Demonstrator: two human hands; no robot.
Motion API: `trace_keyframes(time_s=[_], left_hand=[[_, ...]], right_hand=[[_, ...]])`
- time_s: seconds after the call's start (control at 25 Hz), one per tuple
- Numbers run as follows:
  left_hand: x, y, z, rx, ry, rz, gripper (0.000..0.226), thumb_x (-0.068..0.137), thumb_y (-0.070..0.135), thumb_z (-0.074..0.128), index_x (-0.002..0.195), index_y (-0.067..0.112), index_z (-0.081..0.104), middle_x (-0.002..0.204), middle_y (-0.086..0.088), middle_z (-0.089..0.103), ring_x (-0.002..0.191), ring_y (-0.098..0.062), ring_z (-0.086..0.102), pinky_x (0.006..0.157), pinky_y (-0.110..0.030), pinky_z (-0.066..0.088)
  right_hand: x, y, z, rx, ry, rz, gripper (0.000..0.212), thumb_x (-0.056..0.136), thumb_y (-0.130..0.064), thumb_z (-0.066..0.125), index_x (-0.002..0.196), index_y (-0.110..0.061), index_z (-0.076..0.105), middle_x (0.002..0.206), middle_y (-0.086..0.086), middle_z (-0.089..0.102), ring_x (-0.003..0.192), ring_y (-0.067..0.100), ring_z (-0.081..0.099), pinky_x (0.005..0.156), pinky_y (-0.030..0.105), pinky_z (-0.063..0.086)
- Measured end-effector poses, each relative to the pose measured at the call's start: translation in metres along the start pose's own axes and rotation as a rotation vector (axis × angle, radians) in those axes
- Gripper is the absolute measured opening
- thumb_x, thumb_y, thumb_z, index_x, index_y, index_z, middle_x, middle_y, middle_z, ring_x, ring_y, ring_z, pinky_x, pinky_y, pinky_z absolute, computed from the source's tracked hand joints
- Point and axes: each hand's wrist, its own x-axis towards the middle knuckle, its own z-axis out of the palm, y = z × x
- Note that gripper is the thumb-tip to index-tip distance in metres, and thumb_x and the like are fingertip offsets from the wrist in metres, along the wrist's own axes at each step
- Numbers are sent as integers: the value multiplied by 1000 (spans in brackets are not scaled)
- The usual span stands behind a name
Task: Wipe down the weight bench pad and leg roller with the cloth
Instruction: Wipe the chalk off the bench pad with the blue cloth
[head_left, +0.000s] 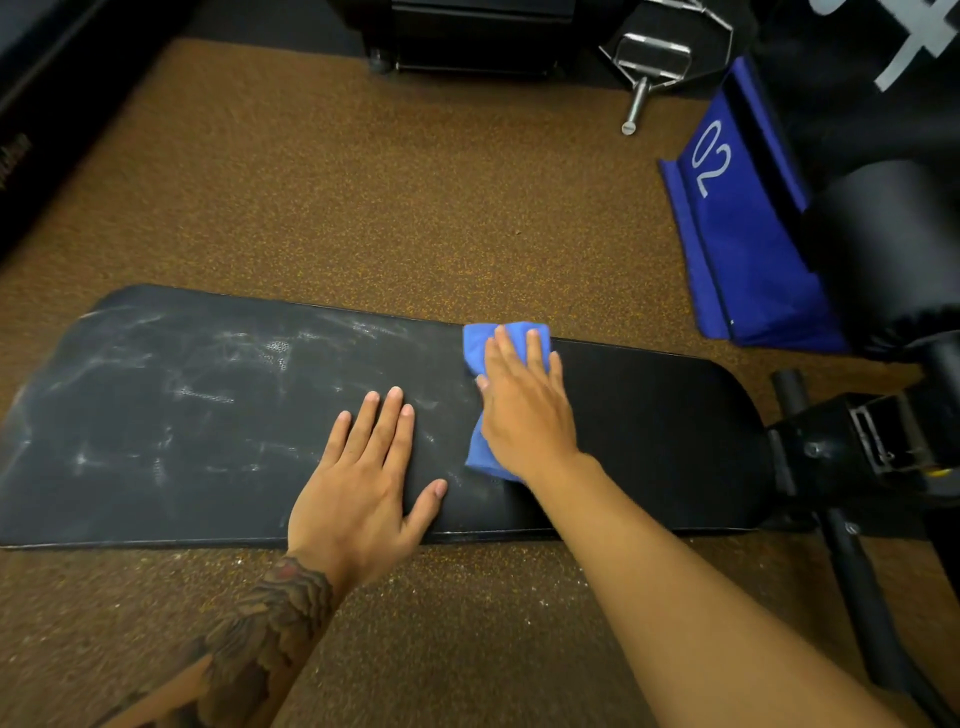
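Observation:
A long black bench pad (182, 426) lies across the view, smeared with whitish streaks on its left half and clean and dark on its right part. My right hand (524, 410) presses flat on a blue cloth (480, 345) near the pad's middle, fingers pointing to the far edge. My left hand (363, 483) rests flat on the pad beside it, fingers spread, holding nothing. A black leg roller (883, 249) stands at the right, past the pad's rounded end.
The black bench frame and a bracket (862, 441) sit at the right end. A blue bag marked 02 (737, 234) stands beyond the pad. A chrome cable handle (649, 62) and black equipment (467, 36) lie at the back on brown speckled flooring (363, 182).

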Motion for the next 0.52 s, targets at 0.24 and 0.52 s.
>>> trace_keyframes(time_s=[0.24,0.52], left_hand=[[1,-1,2,-10,-2,-5,82,97,63,16,154,5,22,164,-12,13,152,-27,6,121,-48,13],[0,0,2,-11,16,-3,81,97,61,20,154,3,23,163,-13,15,152,-28,8,121,-49,14]], right_hand=[[-85,22,7,9,63,-168,56,79,4,52,135,0,44,144,14,42,136,38,30,108,53,29],[-20,-5,4,1,69,172,52,96,-12,41,145,-4,24,156,12,18,143,37,7,114,51,12]])
